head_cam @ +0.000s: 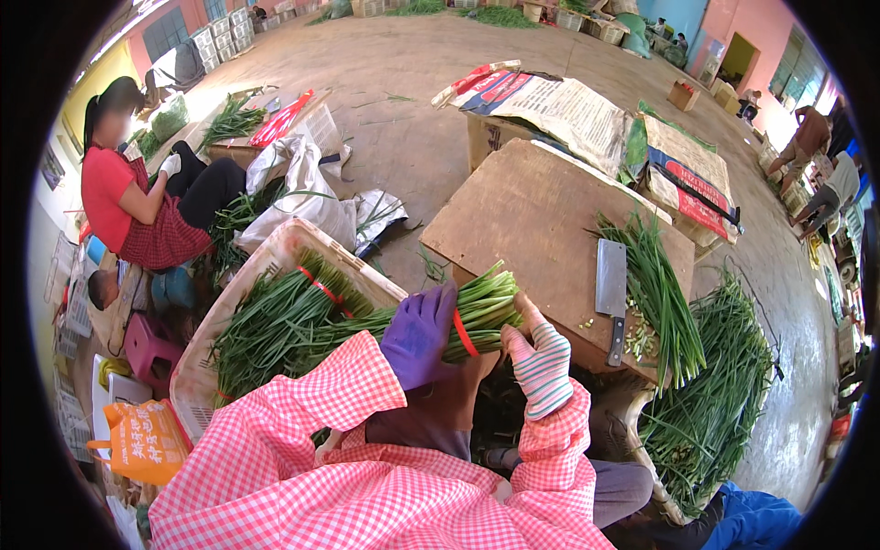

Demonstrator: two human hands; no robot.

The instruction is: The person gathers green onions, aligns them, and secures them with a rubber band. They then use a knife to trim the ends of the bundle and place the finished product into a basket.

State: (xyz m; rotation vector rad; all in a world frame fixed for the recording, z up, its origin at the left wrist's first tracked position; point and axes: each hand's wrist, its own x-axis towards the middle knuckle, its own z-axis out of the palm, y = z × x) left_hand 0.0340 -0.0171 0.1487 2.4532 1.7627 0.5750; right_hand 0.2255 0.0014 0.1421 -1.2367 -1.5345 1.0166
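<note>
My left hand (419, 337), in a purple glove, grips a bundle of green leafy stalks (481, 309) just behind its red band (465, 333). The cut pale ends point right, and my right hand (540, 357), in a striped glove with bare fingertips, touches them with thumb and index finger. The leaves trail left over a plastic crate (187, 371) that holds more banded bundles (289, 316). On the wooden board (509, 206) ahead lie a cleaver (610, 282), a loose bunch of stalks (653, 295) and small cut bits (639, 337).
A heap of long green leaves (715, 392) fills a basket at the right. Sack-covered crates (550, 110) stand beyond the board. A seated co-worker (144, 199) is at the left, near white sacks (302, 199). An orange bag (148, 440) and pink stool (152, 347) stand lower left.
</note>
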